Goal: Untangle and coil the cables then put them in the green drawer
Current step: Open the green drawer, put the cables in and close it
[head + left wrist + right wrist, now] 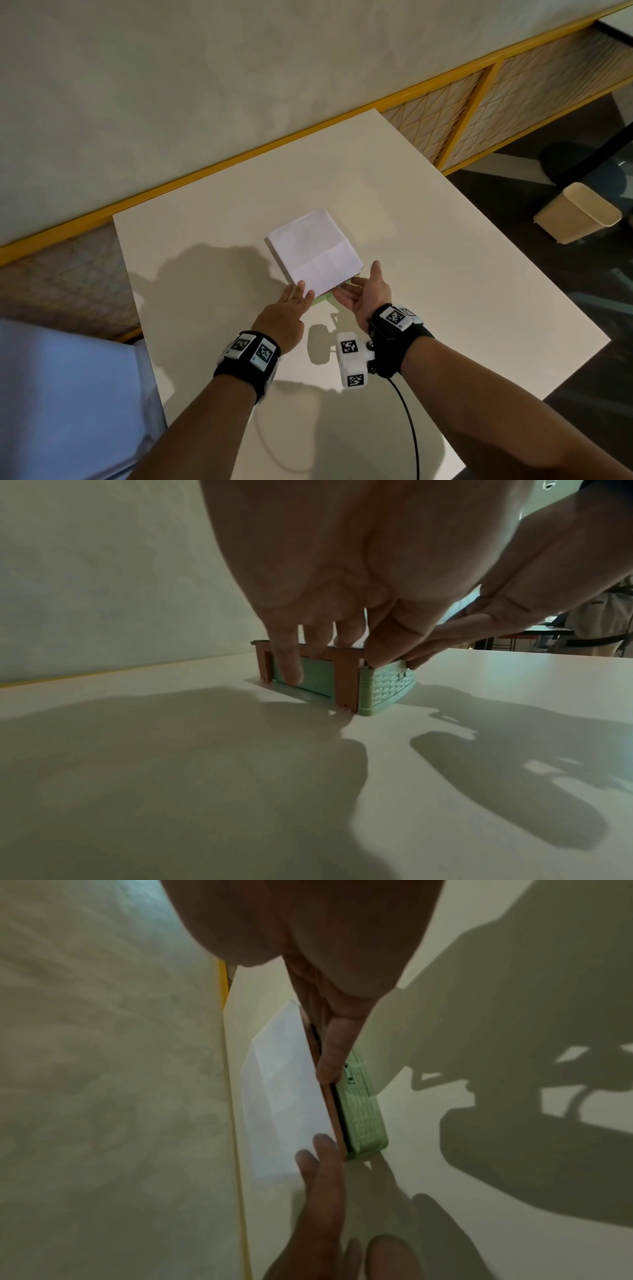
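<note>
At the far left of the head view a pale blue cloth surface [65, 401] lies beside the plain white rectangular table [445, 274], with a yellow-framed lattice panel [445, 113] running along the wall behind. On the table, the left hand [286, 313] lies flat with straight, slightly spread fingers [301, 291] touching the near left corner of the small brown-framed drawer unit [346, 677]; in the left wrist view one finger hangs down over the unit's side and the others rest on its top edge. A white creased sheet of paper [315, 251] covers the top of the unit. The green plastic drawer with a woven basket pattern [387, 685] sits in the unit, its front sticking out a little toward the person. No cables can be seen, and the drawer's inside is hidden. To the right, the right hand [364, 296] stands palm inward against the drawer front; its fingers are straight and close together, touching the green front near the top edge, the thumb raised apart. Further right, a beige plastic waste bin [579, 212] stands on the dark floor, well apart from the table.
</note>
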